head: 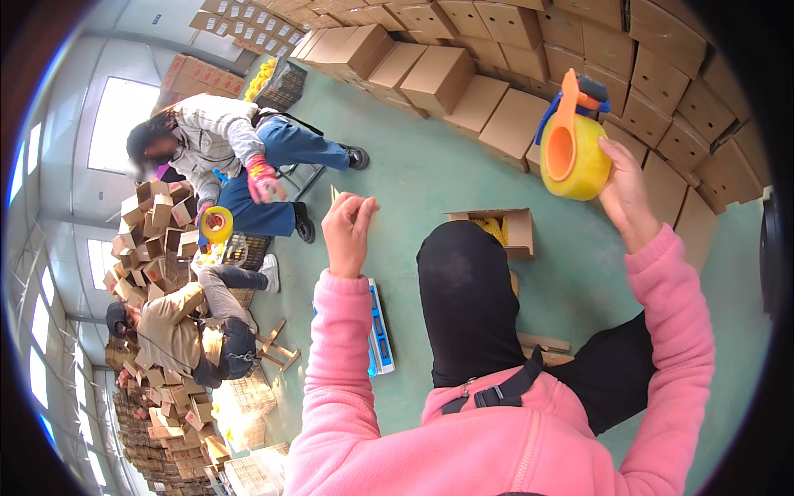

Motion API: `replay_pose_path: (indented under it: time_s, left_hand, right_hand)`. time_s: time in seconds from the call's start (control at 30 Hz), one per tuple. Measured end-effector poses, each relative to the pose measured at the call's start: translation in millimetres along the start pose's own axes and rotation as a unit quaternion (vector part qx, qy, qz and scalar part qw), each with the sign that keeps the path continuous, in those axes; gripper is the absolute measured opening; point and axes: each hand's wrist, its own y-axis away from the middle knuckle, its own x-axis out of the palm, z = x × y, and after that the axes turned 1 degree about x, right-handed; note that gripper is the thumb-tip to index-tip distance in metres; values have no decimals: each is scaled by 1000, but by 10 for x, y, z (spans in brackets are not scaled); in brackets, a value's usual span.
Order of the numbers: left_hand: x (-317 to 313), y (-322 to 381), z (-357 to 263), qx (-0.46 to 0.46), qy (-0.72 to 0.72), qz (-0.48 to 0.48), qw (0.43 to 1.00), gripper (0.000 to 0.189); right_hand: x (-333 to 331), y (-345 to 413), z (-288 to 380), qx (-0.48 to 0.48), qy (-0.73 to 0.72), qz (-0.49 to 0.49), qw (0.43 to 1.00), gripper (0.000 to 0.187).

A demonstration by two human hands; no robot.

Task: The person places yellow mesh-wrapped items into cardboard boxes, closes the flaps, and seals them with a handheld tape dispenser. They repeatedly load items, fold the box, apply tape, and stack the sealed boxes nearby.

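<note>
My right hand (626,186) is raised at the right and grips a tape dispenser (561,142) with an orange handle and hub, blue parts and a thick roll of yellow tape (580,164). Raised ahead of me, my left hand (347,232) has its fingers curled and pinched together. A thin yellowish strip (334,193) sticks out by its knuckles, seemingly in the grip. On the green floor beyond my knee (465,291) stands an open cardboard carton (520,234), partly hidden by the knee. Yellow foam netting (490,228) shows inside it.
A blue and white object (381,328) lies beside my left sleeve. Stacked cartons (437,77) line the far and right sides. At the left sit two co-workers; one person (211,136) wears pink gloves and holds another tape dispenser (216,226). Crates (248,394) and piled boxes (149,235) are around them.
</note>
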Motion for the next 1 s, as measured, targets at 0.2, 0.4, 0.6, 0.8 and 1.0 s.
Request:
replay_pose_path:
  time_s: [0.2, 0.4, 0.6, 0.8, 1.0]
  left_hand:
    - [-9, 261, 1071, -154, 73, 34, 985, 32]
    - [175, 307, 155, 25, -75, -186, 979, 56]
    - [454, 1181, -989, 319, -173, 241, 900, 65]
    - [612, 351, -367, 173, -75, 187, 964, 47]
    - [579, -125, -732, 193, -59, 189, 961, 30]
  right_hand:
    - [114, 98, -23, 11, 27, 8, 1000, 21]
    - [113, 79, -120, 16, 51, 2, 999, 23]
    - [109, 86, -210, 42, 53, 5, 998, 25]
    - [172, 199, -162, 39, 63, 16, 997, 28]
    - [407, 417, -327, -44, 80, -34, 995, 10]
